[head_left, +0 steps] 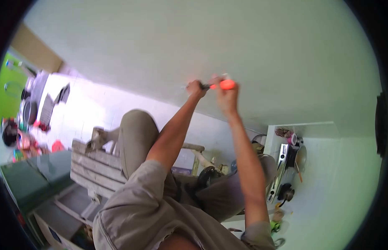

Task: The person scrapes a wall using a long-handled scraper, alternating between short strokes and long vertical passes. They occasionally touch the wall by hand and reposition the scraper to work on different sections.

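Observation:
In front of a pale wall (244,37), both my hands are raised close together. My right hand (228,99) is closed around a tool with a bright orange handle (228,85); blur hides its exact kind. A dark, narrow part (205,86) runs from the handle leftward to my left hand (194,88). The fingers of my left hand are closed at the end of that dark part, close to the wall. Whether its tip touches the wall cannot be made out. Something small and pale shows just left of my left fingers.
Under me is a weathered wooden slatted chair (98,166), straddled by my legs. A gas stove (282,166) with cookware stands on a counter at right. Glossy pale floor (77,112) spreads at left, near a dark green cabinet (39,175) and piled household items.

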Tool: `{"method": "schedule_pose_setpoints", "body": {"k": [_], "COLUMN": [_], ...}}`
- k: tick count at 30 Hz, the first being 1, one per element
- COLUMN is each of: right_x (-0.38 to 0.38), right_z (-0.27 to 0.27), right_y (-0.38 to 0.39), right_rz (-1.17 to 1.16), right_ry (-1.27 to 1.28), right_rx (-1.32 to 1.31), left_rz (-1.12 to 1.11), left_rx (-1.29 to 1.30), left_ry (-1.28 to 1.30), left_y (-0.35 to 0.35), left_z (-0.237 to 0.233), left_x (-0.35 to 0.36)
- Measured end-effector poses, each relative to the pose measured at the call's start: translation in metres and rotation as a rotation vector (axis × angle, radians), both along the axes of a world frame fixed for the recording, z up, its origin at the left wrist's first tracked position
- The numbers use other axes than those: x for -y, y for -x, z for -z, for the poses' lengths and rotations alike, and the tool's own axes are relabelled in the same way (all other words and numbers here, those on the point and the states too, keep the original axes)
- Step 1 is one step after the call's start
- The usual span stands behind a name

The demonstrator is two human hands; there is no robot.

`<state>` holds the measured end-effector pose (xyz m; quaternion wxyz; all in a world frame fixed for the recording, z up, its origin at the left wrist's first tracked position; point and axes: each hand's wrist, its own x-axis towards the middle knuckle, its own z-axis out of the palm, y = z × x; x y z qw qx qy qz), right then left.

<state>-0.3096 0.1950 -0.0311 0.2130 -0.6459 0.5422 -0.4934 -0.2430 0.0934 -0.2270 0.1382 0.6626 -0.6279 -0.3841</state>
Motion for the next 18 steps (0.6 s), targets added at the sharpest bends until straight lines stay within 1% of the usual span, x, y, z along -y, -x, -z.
{"method": "schedule_pose_setpoints", "body": {"k": [2,4,6,7,9,10,11,12,13,14,15,16,18], "right_x": [-0.015,-0.023,-0.029,-0.034,-0.054,-0.063,-0.079,-0.096,-0.109,-0.12,-0.136,-0.142,-0.14], "right_z": [-0.021,-0.043,-0.046,-0.044,-0.019,0.004,0.042,0.082,0.129,0.191,0.186,0.196,0.179], "right_y": [-0.017,0.001,0.027,0.04,0.077,0.094,0.103,0.111,0.119,0.132,0.12,0.116,0.106], "right_rz": [-0.005,-0.049,-0.211,-0.302,-0.241,-0.222,-0.015,0.324,0.665,0.847,0.917,0.837,0.796], "right_ry": [-0.138,-0.358,-0.325,-0.311,-0.393,-0.414,-0.198,-0.271,-0.343,-0.608,-0.83,-0.812,-0.763], "right_rx": [0.171,-0.009,-0.029,-0.041,0.508,0.784,1.002,1.136,1.267,1.222,1.119,1.297,1.594], "left_rz": [-0.081,-0.011,0.096,0.141,0.218,0.194,0.146,0.096,0.117,0.142,0.144,0.18,0.235], "left_rx": [-0.118,-0.38,-0.672,-0.766,-0.905,-0.859,-0.797,-0.733,-0.739,-0.735,-0.714,-0.73,-0.776], "left_ry": [0.167,0.233,0.24,0.222,0.18,0.174,0.164,0.159,0.057,-0.051,-0.057,-0.059,-0.053], "left_y": [0.016,0.035,0.048,0.053,0.062,0.066,0.074,0.081,0.084,0.09,0.099,0.107,0.124], "left_z": [0.016,0.023,0.027,0.03,0.031,0.029,0.022,0.01,-0.012,-0.038,-0.053,-0.066,-0.096], "left_x": [-0.019,-0.033,-0.043,-0.052,-0.066,-0.074,-0.084,-0.091,-0.099,-0.109,-0.118,-0.126,-0.141]}}
